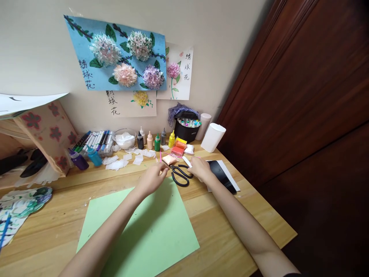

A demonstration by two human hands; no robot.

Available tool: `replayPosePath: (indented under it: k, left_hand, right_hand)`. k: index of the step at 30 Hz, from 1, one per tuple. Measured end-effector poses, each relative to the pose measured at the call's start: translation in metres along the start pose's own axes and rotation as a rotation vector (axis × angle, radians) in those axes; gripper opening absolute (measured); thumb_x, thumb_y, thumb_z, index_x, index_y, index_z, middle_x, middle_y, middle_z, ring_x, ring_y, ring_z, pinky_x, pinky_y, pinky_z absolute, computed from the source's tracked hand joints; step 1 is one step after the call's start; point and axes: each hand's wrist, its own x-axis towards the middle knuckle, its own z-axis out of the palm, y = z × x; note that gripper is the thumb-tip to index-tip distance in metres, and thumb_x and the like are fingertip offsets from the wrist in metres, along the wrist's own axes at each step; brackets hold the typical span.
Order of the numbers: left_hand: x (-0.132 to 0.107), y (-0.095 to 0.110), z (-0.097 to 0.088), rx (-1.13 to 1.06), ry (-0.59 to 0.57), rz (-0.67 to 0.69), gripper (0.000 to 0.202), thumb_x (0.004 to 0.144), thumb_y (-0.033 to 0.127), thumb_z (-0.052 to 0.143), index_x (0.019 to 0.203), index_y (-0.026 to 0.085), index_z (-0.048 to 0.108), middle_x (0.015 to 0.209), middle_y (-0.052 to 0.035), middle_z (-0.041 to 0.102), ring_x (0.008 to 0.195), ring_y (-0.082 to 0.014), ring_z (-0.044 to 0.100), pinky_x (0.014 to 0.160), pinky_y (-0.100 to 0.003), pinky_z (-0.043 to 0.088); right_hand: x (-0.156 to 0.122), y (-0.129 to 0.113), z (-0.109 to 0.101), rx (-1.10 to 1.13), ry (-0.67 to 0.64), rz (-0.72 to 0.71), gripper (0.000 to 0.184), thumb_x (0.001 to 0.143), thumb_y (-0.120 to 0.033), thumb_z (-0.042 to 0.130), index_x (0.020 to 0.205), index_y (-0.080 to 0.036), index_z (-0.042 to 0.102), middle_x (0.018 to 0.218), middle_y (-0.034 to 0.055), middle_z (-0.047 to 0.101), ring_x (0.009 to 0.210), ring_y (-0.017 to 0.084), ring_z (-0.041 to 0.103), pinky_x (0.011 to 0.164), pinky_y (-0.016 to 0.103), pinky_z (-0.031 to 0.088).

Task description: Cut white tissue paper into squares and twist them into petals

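Note:
My left hand (152, 177) reaches over the far edge of a light green paper sheet (138, 227), its fingers pinched together beside the blades of black-handled scissors (180, 174) and a thin pink stick (160, 156). What it pinches is too small to make out. My right hand (199, 167) lies just right of the scissors, curled around a small white stick-shaped object (186, 161). A peach tissue piece (168, 159) sits just beyond the scissors.
Small paint bottles (157, 141), a bowl of white tissue (124, 138), markers (95, 141), white tissue squares (118, 161), a black marker case (187, 129) and white paper rolls (212, 137) line the wall. A black phone (221, 175) lies at right. The table's right edge is close.

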Motion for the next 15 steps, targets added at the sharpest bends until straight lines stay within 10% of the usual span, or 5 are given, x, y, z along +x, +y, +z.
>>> replayPosePath:
  k: [7,15]
  left_hand:
    - [-0.003,0.022,0.007,-0.521,-0.031,-0.108,0.044,0.085,0.050,0.041,0.094,0.013,0.064,0.098,-0.0108,0.067,0.095,-0.0236,0.059,0.079,-0.033,0.047]
    - [-0.003,0.021,-0.001,-0.884,0.022,-0.215,0.042,0.076,0.051,0.053,0.085,0.010,0.061,0.078,-0.0082,0.066,0.074,-0.0186,0.061,0.072,-0.030,0.047]
  right_hand:
    - [-0.036,-0.030,-0.018,0.416,0.200,-0.417,0.012,0.076,-0.025,0.056,0.084,-0.022,0.047,0.085,-0.0001,0.059,0.076,0.017,0.058,0.061,0.024,0.039]
    - [-0.053,-0.047,-0.009,0.617,0.264,-0.504,0.020,0.077,-0.027,0.061,0.089,-0.023,0.046,0.099,0.0037,0.051,0.091,0.020,0.056,0.072,0.030,0.044]
